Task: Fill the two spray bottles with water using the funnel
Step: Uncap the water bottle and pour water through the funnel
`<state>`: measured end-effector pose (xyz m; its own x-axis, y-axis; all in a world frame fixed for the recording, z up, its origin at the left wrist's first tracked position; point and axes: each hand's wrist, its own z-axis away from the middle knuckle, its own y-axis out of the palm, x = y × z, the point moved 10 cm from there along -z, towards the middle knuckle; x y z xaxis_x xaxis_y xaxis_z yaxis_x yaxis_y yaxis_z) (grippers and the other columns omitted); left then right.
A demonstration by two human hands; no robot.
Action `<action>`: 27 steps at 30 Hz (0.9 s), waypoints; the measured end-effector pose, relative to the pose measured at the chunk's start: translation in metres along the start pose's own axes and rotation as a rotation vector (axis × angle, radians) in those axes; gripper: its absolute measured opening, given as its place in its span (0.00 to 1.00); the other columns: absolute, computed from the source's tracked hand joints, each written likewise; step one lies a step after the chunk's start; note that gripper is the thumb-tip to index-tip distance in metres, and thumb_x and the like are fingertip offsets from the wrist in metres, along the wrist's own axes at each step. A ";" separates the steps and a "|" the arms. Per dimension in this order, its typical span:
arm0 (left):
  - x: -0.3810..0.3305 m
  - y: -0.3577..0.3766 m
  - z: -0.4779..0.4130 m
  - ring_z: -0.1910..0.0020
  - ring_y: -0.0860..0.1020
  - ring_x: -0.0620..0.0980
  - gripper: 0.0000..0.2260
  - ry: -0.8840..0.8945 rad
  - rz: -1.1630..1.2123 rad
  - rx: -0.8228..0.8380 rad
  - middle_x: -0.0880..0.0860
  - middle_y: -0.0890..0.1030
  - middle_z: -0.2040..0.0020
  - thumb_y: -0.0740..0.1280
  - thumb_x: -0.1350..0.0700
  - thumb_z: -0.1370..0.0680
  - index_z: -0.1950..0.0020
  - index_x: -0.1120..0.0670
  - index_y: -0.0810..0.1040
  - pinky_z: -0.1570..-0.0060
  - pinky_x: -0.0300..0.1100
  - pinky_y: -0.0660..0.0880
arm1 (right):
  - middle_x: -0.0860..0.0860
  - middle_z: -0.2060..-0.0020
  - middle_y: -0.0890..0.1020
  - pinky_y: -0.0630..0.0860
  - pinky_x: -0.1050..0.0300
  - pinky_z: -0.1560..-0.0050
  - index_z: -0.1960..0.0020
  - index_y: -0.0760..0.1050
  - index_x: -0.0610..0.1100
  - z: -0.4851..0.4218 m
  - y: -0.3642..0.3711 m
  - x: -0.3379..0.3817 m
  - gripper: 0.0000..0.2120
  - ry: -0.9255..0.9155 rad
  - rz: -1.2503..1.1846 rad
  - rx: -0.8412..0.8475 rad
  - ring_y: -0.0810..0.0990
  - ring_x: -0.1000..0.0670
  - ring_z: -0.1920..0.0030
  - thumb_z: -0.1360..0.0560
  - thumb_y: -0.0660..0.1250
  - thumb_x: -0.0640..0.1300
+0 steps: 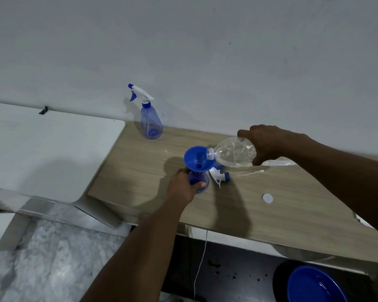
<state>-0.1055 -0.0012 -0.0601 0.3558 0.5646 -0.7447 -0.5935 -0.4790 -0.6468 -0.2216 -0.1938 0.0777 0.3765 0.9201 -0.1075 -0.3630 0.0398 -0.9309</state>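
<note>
Funnel (195, 159), blue, seated upright in the neck of a blue spray bottle (198, 179) standing on the wooden table (271, 205), mouth facing up. Clear water bottle (234, 154) tipped nearly level, long axis left to right, open neck over the funnel's rim. Right hand (268, 143) wrapped around its body, fingers curled closed on it. Left hand (183, 186) grips the spray bottle's body, fingers narrow around it. Detached trigger head (219, 176) lies just beside. Second spray bottle (150, 118), capped, upright by the wall, well apart. White cap (267, 198) on the table
</note>
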 end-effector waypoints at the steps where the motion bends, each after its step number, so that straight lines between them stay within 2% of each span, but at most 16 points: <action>1: 0.000 0.000 0.000 0.49 0.81 0.51 0.22 0.002 -0.002 0.000 0.50 0.82 0.47 0.79 0.48 0.32 0.42 0.49 0.78 0.46 0.50 0.78 | 0.50 0.51 0.72 0.75 0.51 0.53 0.29 0.63 0.52 0.000 -0.001 0.001 0.41 0.001 0.013 0.000 0.73 0.48 0.52 0.36 0.80 0.51; 9: -0.004 0.000 0.000 0.49 0.81 0.52 0.21 0.027 0.005 0.014 0.51 0.82 0.46 0.78 0.50 0.31 0.41 0.50 0.78 0.49 0.45 0.76 | 0.51 0.52 0.71 0.71 0.51 0.53 0.28 0.62 0.53 0.000 -0.009 0.003 0.40 0.007 0.113 0.006 0.70 0.49 0.52 0.35 0.78 0.52; 14: -0.003 -0.001 0.001 0.48 0.80 0.53 0.23 0.005 0.016 0.016 0.52 0.81 0.46 0.78 0.50 0.32 0.40 0.50 0.77 0.48 0.47 0.77 | 0.51 0.52 0.71 0.70 0.52 0.56 0.30 0.63 0.52 0.001 -0.012 0.003 0.39 0.014 0.139 0.006 0.71 0.49 0.53 0.35 0.78 0.52; 27: -0.005 -0.003 0.004 0.48 0.80 0.53 0.22 -0.011 0.003 0.003 0.52 0.81 0.46 0.78 0.50 0.32 0.40 0.51 0.78 0.47 0.48 0.77 | 0.51 0.50 0.71 0.75 0.49 0.51 0.29 0.62 0.53 0.004 -0.016 0.002 0.41 0.024 0.176 0.010 0.72 0.48 0.52 0.35 0.79 0.53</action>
<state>-0.1081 0.0004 -0.0536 0.3456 0.5706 -0.7450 -0.5967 -0.4790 -0.6438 -0.2185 -0.1915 0.0938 0.3263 0.9038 -0.2769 -0.4335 -0.1172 -0.8935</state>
